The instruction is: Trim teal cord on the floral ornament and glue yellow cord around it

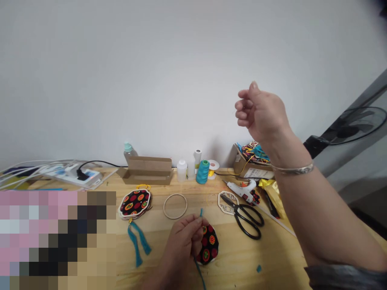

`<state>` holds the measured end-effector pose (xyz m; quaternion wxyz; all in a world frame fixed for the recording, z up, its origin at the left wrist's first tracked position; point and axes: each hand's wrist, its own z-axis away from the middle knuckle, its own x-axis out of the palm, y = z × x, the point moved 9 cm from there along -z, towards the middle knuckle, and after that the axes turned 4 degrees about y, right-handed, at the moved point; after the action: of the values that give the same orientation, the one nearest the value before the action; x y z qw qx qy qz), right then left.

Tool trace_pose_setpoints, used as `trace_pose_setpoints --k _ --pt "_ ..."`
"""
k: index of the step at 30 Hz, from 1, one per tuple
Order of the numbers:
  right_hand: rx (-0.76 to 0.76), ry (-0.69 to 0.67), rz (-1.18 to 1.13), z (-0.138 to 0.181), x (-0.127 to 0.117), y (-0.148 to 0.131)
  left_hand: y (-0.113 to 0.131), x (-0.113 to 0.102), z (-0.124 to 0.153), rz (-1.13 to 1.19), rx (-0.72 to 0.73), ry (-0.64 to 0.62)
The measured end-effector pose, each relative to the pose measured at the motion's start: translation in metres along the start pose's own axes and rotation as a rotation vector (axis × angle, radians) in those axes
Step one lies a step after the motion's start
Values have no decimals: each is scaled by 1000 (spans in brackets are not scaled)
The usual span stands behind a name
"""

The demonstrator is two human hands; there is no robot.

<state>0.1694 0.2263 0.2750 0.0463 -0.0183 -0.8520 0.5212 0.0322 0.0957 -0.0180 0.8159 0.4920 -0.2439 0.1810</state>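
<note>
The left hand (186, 233) pinches a teal cord (201, 212), its tip poking up, probably for control; a flowered piece (211, 242) shows just right of that hand. The raised right hand (262, 112) curls closed; whether on anything, I cannot tell. Below it, a cardboard box (239, 166) holds patterned pieces (246, 152) and teal tassels (262, 153).

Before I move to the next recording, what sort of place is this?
Probably a small craft workspace: a wooden table holds what looks like a glue gun, black-handled scissors and a spool of teal thread.
</note>
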Motion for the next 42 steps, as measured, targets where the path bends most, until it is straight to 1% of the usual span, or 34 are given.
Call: trace_pose_setpoints --k 3,4,6,9,12,13,14,15,16,17,20,22,24,25,26,29,31,34,37,39,42 --pt "-46 4 56 16 2 3 1 0 0 7 8 -4" --pt "-40 -17 92 22 4 8 1 0 0 6 5 -3" --pt "4 -115 220 36 14 26 1 0 1 6 -7 1" --pt "56 -376 491 63 37 63 1 1 2 20 -15 10" --pt "48 -767 692 106 62 102 2 -1 2 25 -15 34" --pt "54 -907 737 123 67 114 2 -1 3 23 -16 39" --pt "58 -1007 788 137 68 126 2 -1 3 20 -18 37" --pt "41 -1055 849 147 66 134 2 -2 2 18 -18 35" --pt "18 -1045 911 151 63 140 1 -2 2 13 -16 34" --pt "-14 -989 971 152 57 142 1 -2 1 7 -15 33" --pt "-96 -713 1089 144 38 138 0 -3 -1 -18 2 38" --pt "-119 -566 1080 142 28 133 1 -3 -1 -40 13 40" --pt "-107 -499 938 145 25 130 1 -3 -1 -65 19 42" --pt "-75 -506 821 149 25 131 2 -3 -1 -81 24 44" --pt "-20 -543 692 153 27 135 2 -3 -1 -100 31 43" --pt "232 -758 343 175 38 156 3 -1 0 -179 49 34" --pt "382 -883 184 190 43 168 1 1 0 -228 37 17" --pt "511 -971 39 203 44 180 -3 3 0 -298 19 -14" --pt "507 -964 82 202 39 188 -5 3 0 -371 11 -17" --pt "439 -907 163 194 35 188 -7 2 0 -378 -2 -12" --pt "292 -837 283 185 32 180 -9 1 -1 -297 -32 6"
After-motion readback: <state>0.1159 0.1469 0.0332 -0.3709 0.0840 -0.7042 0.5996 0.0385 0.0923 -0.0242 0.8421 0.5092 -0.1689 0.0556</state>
